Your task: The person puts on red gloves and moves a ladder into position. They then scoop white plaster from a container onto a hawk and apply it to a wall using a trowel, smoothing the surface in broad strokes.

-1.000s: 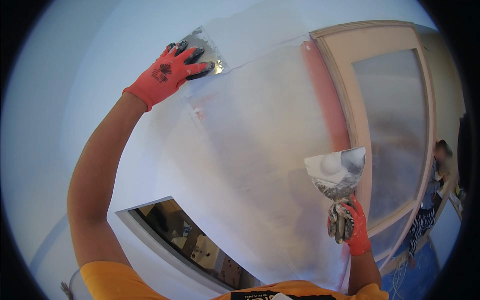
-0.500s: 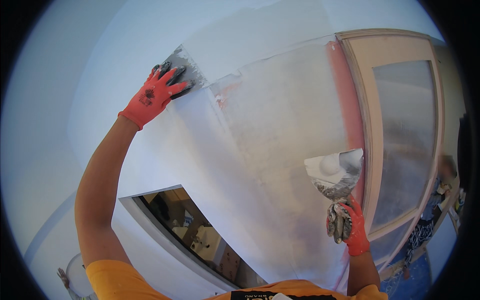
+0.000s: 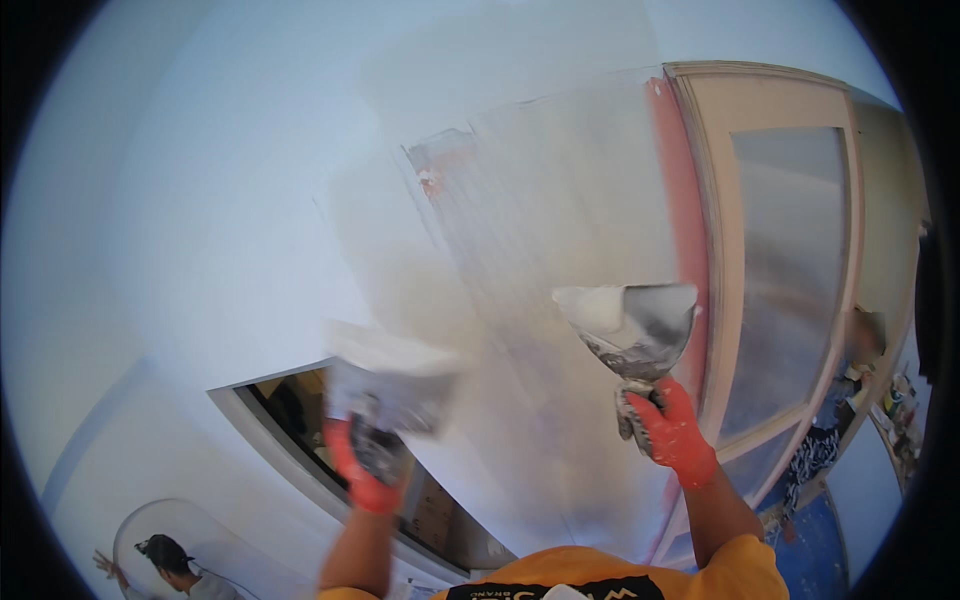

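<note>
Wall (image 3: 510, 340) between scrapers (image 3: 657, 318) held apart, wooden frame (image 3: 720, 190) rightward

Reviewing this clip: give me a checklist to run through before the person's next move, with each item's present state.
1. Left hand has hold of the wide blade: ok, though both are motion-blurred.
2. Right hand grips the scraper by its handle: ok, blade upward.
3. White paste loaded on the scraper: ok, a lump sits on the left part of its blade.
4. The two blades apart: ok, a gap shows between them.
5. Wide blade off the wall: cannot tell, the blur hides any contact.
6. Wall even in colour: not ok, a reddish patch shows high up.
</note>
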The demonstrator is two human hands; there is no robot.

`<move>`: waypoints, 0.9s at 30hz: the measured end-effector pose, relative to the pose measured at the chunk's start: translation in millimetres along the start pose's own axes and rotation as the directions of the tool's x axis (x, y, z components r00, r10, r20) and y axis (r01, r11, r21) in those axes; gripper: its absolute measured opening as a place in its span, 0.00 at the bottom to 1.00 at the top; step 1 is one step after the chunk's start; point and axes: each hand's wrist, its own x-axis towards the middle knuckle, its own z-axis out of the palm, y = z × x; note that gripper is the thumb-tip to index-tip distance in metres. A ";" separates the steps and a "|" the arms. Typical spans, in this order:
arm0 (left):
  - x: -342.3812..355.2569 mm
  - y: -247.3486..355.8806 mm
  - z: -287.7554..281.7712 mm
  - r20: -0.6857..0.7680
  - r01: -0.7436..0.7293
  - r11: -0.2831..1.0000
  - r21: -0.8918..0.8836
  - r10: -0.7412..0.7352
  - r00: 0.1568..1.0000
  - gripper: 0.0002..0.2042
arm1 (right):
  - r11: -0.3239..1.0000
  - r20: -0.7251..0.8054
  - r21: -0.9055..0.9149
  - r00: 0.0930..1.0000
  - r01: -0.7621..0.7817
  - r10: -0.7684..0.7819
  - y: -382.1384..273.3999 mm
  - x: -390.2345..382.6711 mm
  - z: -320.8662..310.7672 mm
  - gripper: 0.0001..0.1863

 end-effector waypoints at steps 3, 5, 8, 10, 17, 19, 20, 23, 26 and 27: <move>-59.5 -62.5 -16.7 -0.081 0.370 0.919 -0.136 -0.382 0.921 0.20 | 0.731 0.310 -0.549 0.911 0.404 -0.270 -40.9 1.9 24.0 0.20; -59.4 -67.9 18.3 0.178 0.650 0.665 -0.369 -0.635 0.751 0.19 | 0.543 0.464 -0.677 0.861 0.497 -0.210 -65.9 1.5 34.8 0.24; -45.3 -61.8 29.8 0.269 0.739 0.508 -0.443 -0.711 0.649 0.18 | 0.520 0.430 -0.777 0.903 0.356 0.023 -77.1 3.5 65.7 0.29; -41.6 -49.9 40.7 0.236 0.733 0.523 -0.435 -0.719 0.653 0.18 | 0.402 0.359 -0.860 0.933 0.315 0.037 -77.1 -7.8 66.3 0.33; 10.9 -63.9 26.1 0.315 0.604 0.556 -0.571 -0.531 0.787 0.22 | 0.502 -0.015 -0.862 0.994 -0.067 0.106 -138.7 -4.2 70.5 0.26; 12.3 -105.9 15.4 0.269 0.488 0.744 -0.457 -0.407 0.873 0.21 | 0.656 -0.125 -0.736 0.986 -0.168 0.112 -191.5 29.9 67.6 0.21; 12.7 -129.9 7.2 0.275 0.366 0.865 -0.343 -0.280 0.920 0.20 | 0.660 -0.108 -0.734 0.986 -0.163 0.123 -220.3 54.0 70.5 0.20; 14.2 -166.5 8.6 0.347 0.204 0.955 -0.218 -0.119 0.930 0.19 | 0.494 -0.323 -0.748 0.893 -0.444 0.313 -269.8 115.8 76.3 0.15; 17.7 -183.9 19.8 0.505 0.652 0.611 -0.448 -0.429 0.749 0.19 | 0.425 -0.436 -0.732 0.845 -0.533 0.309 -291.5 161.0 68.1 0.13; 18.2 -187.3 19.5 0.528 0.655 0.587 -0.477 -0.405 0.747 0.19 | 0.394 -0.453 -0.744 0.841 -0.539 0.296 -294.8 172.6 69.9 0.12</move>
